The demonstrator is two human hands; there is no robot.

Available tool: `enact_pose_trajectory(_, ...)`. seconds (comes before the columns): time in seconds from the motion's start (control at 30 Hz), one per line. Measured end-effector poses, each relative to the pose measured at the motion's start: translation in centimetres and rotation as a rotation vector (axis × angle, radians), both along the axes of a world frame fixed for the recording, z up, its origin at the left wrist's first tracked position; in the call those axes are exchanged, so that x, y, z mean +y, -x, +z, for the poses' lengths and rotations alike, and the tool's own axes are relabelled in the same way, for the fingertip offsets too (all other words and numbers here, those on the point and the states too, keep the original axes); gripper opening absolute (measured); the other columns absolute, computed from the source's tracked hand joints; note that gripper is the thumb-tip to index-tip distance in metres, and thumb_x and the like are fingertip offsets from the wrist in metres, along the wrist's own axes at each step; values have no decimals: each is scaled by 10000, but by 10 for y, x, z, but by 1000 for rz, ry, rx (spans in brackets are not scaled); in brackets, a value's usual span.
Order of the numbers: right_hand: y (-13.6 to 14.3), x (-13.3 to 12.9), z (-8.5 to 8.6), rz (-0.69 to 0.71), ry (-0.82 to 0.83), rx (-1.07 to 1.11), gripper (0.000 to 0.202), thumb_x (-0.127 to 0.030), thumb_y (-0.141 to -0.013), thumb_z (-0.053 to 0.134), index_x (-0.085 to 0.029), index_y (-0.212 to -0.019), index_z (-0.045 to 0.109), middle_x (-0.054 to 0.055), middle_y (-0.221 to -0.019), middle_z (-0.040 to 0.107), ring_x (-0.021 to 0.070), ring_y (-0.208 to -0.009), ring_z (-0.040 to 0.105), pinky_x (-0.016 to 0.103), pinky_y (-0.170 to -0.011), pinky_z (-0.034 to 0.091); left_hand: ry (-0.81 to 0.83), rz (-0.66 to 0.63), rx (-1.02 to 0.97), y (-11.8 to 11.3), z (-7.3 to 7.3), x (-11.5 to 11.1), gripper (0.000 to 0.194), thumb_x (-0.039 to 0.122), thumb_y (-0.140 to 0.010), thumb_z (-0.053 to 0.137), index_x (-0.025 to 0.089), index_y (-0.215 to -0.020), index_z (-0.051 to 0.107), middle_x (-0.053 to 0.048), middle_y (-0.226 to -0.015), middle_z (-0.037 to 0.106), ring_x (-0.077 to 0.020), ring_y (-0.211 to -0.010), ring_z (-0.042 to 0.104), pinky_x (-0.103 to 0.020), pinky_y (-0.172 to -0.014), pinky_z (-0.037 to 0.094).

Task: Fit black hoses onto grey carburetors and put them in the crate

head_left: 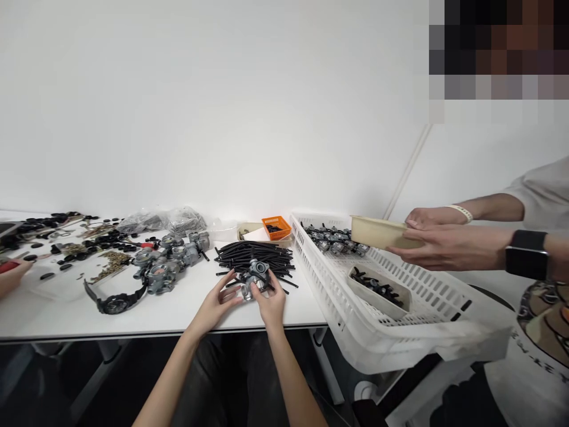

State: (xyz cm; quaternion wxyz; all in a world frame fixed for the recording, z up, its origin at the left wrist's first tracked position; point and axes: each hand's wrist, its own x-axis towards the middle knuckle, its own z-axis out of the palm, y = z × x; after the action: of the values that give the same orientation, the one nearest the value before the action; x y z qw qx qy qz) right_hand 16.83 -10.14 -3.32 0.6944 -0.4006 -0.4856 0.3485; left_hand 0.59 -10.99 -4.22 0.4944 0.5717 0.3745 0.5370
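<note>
A small metal carburetor (256, 277) with black parts is held just above the table's front edge, between my two hands. My right hand (271, 301) grips its right side, thumb across the front and fingers behind. On the other side, my left hand (219, 301) curves around the carburetor, its thumb at the lower part; the exact contact of its fingertips is hard to see. Directly behind lies a pile of black rubber hoses (242, 256). Several more carburetors (160, 274) stand grouped on the table to the left.
A black wristwatch (116, 303), brass parts (111, 264) and plastic bags (182, 220) lie leftward. An orange basket (284, 230) sits behind the hoses. On the right, a white crate (329, 302) holds carburetors and a small tray (402, 308); a co-worker holds a cream tray (373, 231) over it. Another person's hand (13, 276) shows far left.
</note>
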Motion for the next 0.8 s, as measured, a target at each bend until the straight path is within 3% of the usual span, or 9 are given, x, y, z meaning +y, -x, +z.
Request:
enact_pose_trajectory(0.17,-43,-4,12,-357,-89,-278,617,-337,-713,712,-115,-1266,552,151,-1187,648,257,-1058,618,410,-967,469,-3,4,-35,0,5,-2,730,366,-712,722,217,-1342,384,-148,-1451,400,-283,-1174,563,-508,-1047,412)
enact_pose_trajectory(0.3,-81,3,17,-518,-88,-348,566,-348,-723,686,-113,-1225,571,166,-1216,631,264,-1086,609,406,-966,467,8,4,-25,-1,10,-4,647,397,-714,714,181,-1269,461,-159,-1357,513,-294,-1135,591,-534,-1053,396)
enact_pose_trajectory(0.4,-98,11,13,-543,-47,-360,579,-338,-694,697,-113,-1211,563,178,-1189,642,271,-1059,623,404,-928,486,27,-5,-26,-1,11,-5,631,410,-724,703,172,-1260,469,-160,-1321,547,-287,-1131,596,-516,-1053,399)
enact_pose_trajectory(0.53,-106,17,6,-471,43,-372,637,-338,-686,688,-138,-1261,499,162,-1101,674,260,-973,650,399,-853,509,35,-24,-13,0,12,-6,629,420,-742,686,163,-1269,460,-155,-1284,579,-271,-1122,602,-497,-1061,389)
enact_pose_trajectory(0.8,-109,21,0,-453,27,-479,596,-424,-741,637,-121,-1236,499,194,-1246,573,297,-1161,532,457,-994,399,31,-10,25,2,12,-6,574,434,-754,673,161,-1227,497,-144,-1200,625,-261,-1082,621,-475,-1019,425)
